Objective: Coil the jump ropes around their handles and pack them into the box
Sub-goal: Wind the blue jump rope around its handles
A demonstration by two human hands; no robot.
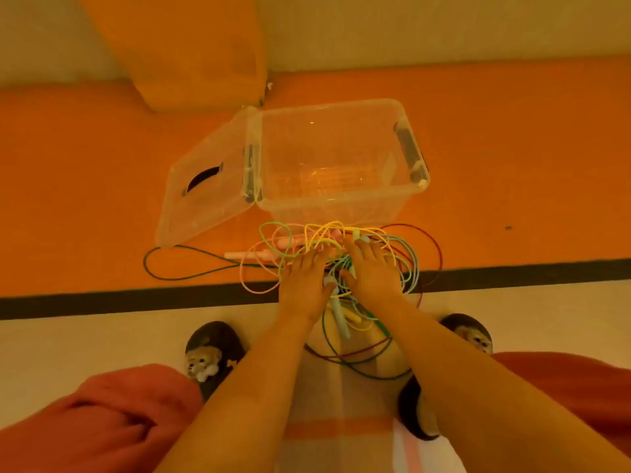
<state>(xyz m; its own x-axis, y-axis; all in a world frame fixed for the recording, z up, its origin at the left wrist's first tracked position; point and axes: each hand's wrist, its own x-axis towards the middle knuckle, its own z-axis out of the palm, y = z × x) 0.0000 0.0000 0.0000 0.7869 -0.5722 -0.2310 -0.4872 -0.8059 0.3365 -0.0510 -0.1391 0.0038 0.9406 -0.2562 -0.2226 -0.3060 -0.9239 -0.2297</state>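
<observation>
Where the ropes lie from my fingers: the tangle of jump ropes (412, 268) sits directly under both hands, straddling the black stripe (136, 298) where the orange mat (85, 182) meets the cream floor.
Left hand (302, 285): palm down on the heap with the fingers stretched forward. I see no strand pinched.
Right hand (372, 271): also palm down, with the fingers reaching further forward and the thumb out to the side. It seems only to rest there.
Nearest handle: a pale blue handle (341, 317) shows between my wrists, its long axis running from the heap back towards me. Either hand could reach it, and a yellow handle (356, 323) lies just beside it.
Pink handles (246, 256): these lie to the left of my left hand, long axis along the stripe, so they fall to that hand.
Rope feel: the ropes are thin, smooth, springy cords in yellow, pink, green and blue. A dark green loop (145, 262) strays left and a dark red one (441, 257) strays right.
Box (324, 209): it is clear, hard plastic and sits just beyond the heap on the mat. Its hinged lid (205, 206) is thrown open to the left, and nothing is packed yet.
Next, I judge: draw out one handle and free its cord before coiling.
</observation>
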